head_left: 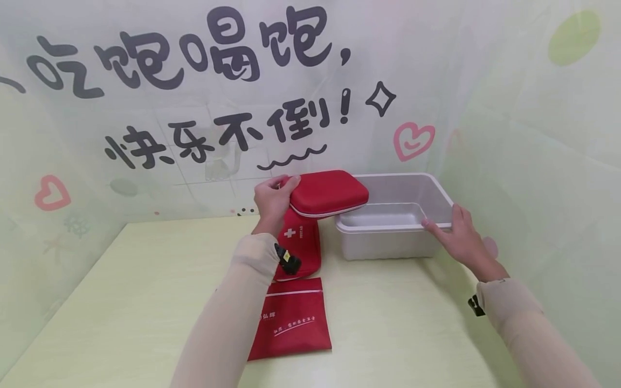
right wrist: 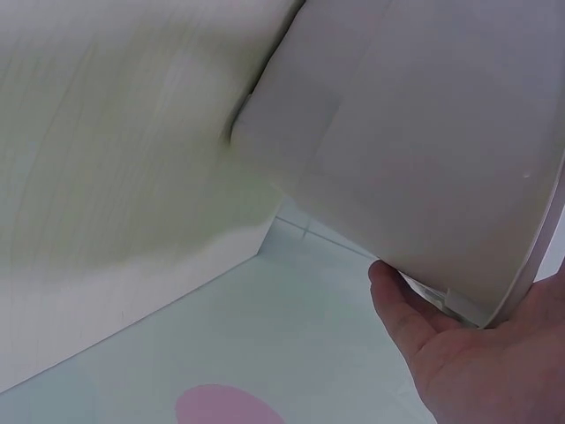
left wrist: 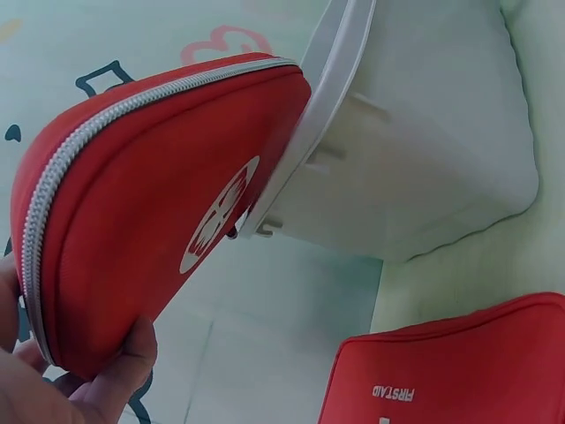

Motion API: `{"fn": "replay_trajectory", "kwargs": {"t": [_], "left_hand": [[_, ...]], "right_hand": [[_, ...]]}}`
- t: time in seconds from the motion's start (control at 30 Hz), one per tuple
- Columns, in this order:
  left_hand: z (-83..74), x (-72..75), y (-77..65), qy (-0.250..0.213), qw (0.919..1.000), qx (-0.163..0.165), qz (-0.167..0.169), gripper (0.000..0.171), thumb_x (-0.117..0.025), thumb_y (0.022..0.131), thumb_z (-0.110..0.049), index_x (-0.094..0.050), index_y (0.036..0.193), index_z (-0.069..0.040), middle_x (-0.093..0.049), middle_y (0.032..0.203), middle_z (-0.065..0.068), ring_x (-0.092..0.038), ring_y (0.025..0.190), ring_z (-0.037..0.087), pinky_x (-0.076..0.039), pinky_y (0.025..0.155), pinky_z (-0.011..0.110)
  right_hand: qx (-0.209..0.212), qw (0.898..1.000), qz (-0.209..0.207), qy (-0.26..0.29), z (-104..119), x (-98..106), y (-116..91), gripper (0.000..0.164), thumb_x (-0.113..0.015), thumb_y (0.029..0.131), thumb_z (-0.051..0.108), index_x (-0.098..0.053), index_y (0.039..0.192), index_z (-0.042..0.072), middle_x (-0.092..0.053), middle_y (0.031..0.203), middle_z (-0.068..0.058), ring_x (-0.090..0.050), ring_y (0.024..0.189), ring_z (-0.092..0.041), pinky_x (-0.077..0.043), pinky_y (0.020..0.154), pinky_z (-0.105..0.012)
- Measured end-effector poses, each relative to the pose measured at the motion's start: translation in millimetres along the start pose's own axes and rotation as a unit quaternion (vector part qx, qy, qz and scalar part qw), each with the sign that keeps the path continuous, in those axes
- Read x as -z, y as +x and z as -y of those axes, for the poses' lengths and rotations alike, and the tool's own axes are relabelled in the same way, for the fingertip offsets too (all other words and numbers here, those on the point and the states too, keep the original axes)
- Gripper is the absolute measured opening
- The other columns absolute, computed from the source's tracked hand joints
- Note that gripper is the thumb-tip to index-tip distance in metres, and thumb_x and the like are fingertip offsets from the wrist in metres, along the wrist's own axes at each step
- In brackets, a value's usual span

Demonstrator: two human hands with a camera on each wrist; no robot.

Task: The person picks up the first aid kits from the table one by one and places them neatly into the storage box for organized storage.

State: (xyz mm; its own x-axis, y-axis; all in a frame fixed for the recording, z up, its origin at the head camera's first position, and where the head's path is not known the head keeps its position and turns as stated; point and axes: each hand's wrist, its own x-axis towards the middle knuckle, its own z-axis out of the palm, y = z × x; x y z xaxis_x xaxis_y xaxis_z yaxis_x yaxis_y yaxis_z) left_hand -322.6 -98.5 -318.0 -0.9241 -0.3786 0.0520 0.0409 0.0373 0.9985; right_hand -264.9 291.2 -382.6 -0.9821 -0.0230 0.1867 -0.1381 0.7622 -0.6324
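My left hand pinches one end of a red zippered case, held up in the air at the left rim of a light grey plastic bin. A pale zipper runs round the case, and a white oval print shows on its side in the left wrist view. At the bin's right front corner, my right hand grips the rim, thumb inside and fingers outside. The visible part of the bin's floor is bare. Below the case lies a red first-aid pouch with a white cross, partly hidden by my left arm.
A flat red pouch with a white line and lettering lies nearer on the pale wooden table. Printed curtain-like walls stand behind and on both sides. The right wall is close to the bin.
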Motion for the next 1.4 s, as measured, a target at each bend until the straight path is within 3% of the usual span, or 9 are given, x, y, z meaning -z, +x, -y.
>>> {"fn": "replay_trajectory", "kwargs": {"t": [0.23,0.57,1.07,1.4], "left_hand": [[-2.9,-15.9,-3.1,0.003,0.9999,-0.012,0.009,0.041,-0.077,0.088,-0.030,-0.070,0.124,-0.011,-0.067,0.115,0.008,-0.068,0.094,0.020,-0.058,0.083,0.030],[-3.0,-37.8,-8.1,-0.009,0.9995,0.004,0.030,0.045,-0.078,0.088,-0.030,-0.068,0.127,-0.010,-0.066,0.116,0.009,-0.069,0.095,0.021,-0.058,0.084,0.032],[-5.8,-66.6,-20.8,-0.008,0.9983,-0.009,0.057,0.040,-0.077,0.089,-0.024,-0.069,0.125,-0.007,-0.067,0.112,0.009,-0.070,0.092,0.021,-0.059,0.081,0.031],[-0.9,-83.8,-22.1,-0.005,0.9978,0.008,0.066,0.043,-0.077,0.089,-0.024,-0.068,0.127,-0.008,-0.066,0.114,0.009,-0.069,0.096,0.022,-0.058,0.083,0.031]], "right_hand": [[0.003,1.000,-0.004,-0.002,-1.6,-0.3,1.5,0.097,-0.051,0.098,0.056,-0.004,0.154,-0.007,-0.016,0.149,-0.037,-0.043,0.113,-0.049,-0.040,0.091,-0.068],[0.012,1.000,-0.012,-0.002,-2.3,-1.8,3.4,0.095,-0.052,0.098,0.054,-0.007,0.154,-0.008,-0.019,0.147,-0.037,-0.043,0.112,-0.047,-0.042,0.088,-0.066],[0.007,1.000,-0.010,-0.010,-2.6,-1.7,2.5,0.096,-0.052,0.098,0.054,-0.007,0.153,-0.010,-0.019,0.147,-0.036,-0.041,0.114,-0.047,-0.042,0.090,-0.066],[0.003,1.000,-0.008,-0.015,-2.4,-2.1,2.4,0.096,-0.052,0.098,0.055,-0.008,0.153,-0.009,-0.019,0.147,-0.035,-0.042,0.112,-0.046,-0.043,0.088,-0.065]]}}
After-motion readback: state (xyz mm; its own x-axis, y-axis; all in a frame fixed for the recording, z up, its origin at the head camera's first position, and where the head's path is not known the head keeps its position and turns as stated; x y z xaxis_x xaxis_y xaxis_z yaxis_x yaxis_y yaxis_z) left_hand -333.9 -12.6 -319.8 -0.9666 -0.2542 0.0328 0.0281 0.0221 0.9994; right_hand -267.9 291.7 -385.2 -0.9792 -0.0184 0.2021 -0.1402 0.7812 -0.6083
